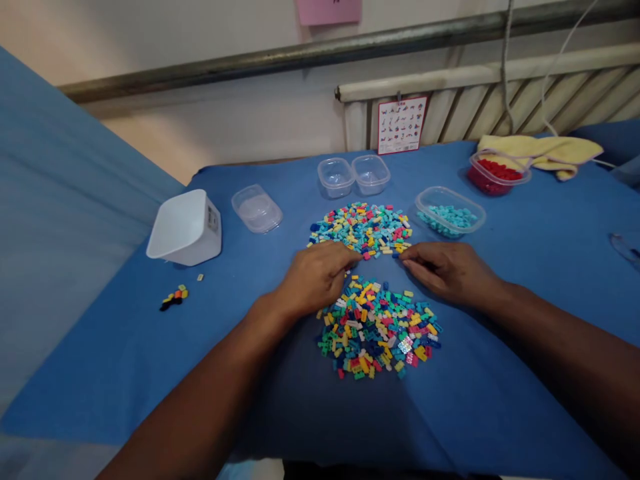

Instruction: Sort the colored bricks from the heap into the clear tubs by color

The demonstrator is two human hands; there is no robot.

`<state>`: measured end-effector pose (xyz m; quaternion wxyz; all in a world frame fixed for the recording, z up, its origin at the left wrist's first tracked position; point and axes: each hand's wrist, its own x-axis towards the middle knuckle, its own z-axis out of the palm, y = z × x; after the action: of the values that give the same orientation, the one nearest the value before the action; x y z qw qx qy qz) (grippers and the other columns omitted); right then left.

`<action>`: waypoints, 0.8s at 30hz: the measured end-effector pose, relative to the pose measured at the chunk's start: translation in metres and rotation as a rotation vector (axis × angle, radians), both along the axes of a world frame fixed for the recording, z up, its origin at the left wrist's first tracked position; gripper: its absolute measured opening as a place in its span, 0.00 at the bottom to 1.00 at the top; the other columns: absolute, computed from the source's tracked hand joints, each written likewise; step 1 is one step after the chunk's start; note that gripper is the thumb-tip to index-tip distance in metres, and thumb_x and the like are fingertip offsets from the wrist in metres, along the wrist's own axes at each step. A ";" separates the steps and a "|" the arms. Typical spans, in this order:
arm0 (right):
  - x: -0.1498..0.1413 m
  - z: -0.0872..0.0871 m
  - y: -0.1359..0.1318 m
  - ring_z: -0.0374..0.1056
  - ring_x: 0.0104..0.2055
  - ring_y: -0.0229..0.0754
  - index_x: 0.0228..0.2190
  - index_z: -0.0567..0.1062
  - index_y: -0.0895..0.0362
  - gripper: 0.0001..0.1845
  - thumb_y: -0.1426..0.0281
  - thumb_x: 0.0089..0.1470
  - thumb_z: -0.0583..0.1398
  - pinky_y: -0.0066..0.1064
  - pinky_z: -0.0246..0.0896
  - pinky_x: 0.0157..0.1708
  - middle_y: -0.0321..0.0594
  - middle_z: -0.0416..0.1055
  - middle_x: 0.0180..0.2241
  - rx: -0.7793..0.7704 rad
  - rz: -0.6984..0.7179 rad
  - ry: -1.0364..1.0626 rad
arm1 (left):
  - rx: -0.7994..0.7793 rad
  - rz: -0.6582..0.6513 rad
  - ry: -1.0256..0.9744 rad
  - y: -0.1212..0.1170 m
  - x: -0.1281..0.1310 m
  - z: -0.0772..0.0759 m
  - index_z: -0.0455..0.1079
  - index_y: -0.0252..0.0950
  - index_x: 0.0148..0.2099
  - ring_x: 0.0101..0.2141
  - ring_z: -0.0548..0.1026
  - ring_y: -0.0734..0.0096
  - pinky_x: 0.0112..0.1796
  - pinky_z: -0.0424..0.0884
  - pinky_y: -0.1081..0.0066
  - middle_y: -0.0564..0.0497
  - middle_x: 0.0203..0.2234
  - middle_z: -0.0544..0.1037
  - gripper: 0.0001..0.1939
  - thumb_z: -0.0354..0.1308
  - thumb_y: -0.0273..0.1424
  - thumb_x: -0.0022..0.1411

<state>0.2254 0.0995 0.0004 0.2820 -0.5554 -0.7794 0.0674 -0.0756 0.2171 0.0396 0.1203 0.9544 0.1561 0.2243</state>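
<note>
Small toy building bricks in many colours lie in two heaps on the blue cloth. My left hand [320,272] is closed at the left, between the far heap [367,225] and the near heap [380,327]. Its index fingertip reaches a pink-red brick [367,256] at the far heap's front edge. Across the gap, my right hand [445,268] has its fingers drawn together, their tips beside a dark blue brick [396,255] and some yellow ones. Whether either hand grips a brick is too small to tell.
Behind the far heap stand two clear tubs [336,179]. A tub of turquoise bricks [450,217] and a tub of red bricks [495,175] are at the right, near a yellow cloth [543,152]. Leftward are a clear lid-like container [257,210], a white bin [187,230] and several loose bricks [179,293].
</note>
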 end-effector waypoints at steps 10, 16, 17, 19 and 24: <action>0.000 0.002 -0.001 0.81 0.36 0.47 0.48 0.84 0.53 0.15 0.62 0.74 0.58 0.37 0.70 0.35 0.42 0.87 0.41 -0.066 -0.013 0.003 | -0.065 0.071 0.013 -0.001 -0.003 -0.002 0.80 0.36 0.53 0.45 0.83 0.61 0.48 0.80 0.59 0.46 0.45 0.86 0.19 0.50 0.21 0.69; 0.001 0.001 -0.001 0.82 0.37 0.46 0.49 0.84 0.53 0.16 0.61 0.74 0.58 0.36 0.71 0.36 0.42 0.87 0.42 -0.070 -0.015 0.004 | -0.079 0.134 -0.217 0.001 -0.002 -0.003 0.79 0.35 0.55 0.42 0.82 0.65 0.47 0.79 0.63 0.47 0.40 0.84 0.21 0.49 0.18 0.69; 0.001 0.002 -0.001 0.82 0.38 0.46 0.49 0.84 0.53 0.16 0.61 0.74 0.58 0.36 0.71 0.37 0.42 0.87 0.43 -0.071 -0.016 0.008 | -0.052 0.142 -0.207 0.003 -0.001 -0.004 0.78 0.34 0.57 0.45 0.82 0.63 0.49 0.78 0.60 0.45 0.44 0.85 0.21 0.50 0.19 0.70; 0.000 0.002 -0.001 0.83 0.39 0.47 0.49 0.84 0.53 0.15 0.61 0.74 0.58 0.36 0.72 0.38 0.41 0.87 0.43 -0.076 -0.015 0.015 | -0.006 0.139 -0.151 0.005 0.000 -0.007 0.78 0.33 0.58 0.52 0.81 0.58 0.54 0.77 0.56 0.42 0.51 0.84 0.19 0.52 0.21 0.72; -0.001 0.005 -0.002 0.83 0.39 0.47 0.48 0.84 0.52 0.15 0.61 0.74 0.59 0.36 0.71 0.37 0.41 0.87 0.43 -0.095 -0.016 0.013 | 0.052 0.079 0.032 0.008 0.001 -0.010 0.83 0.37 0.50 0.58 0.79 0.52 0.60 0.71 0.47 0.46 0.55 0.85 0.16 0.55 0.23 0.70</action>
<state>0.2246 0.0978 0.0049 0.2610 -0.5739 -0.7690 0.1057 -0.0748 0.2254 0.0296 0.0840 0.9538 0.1896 0.2175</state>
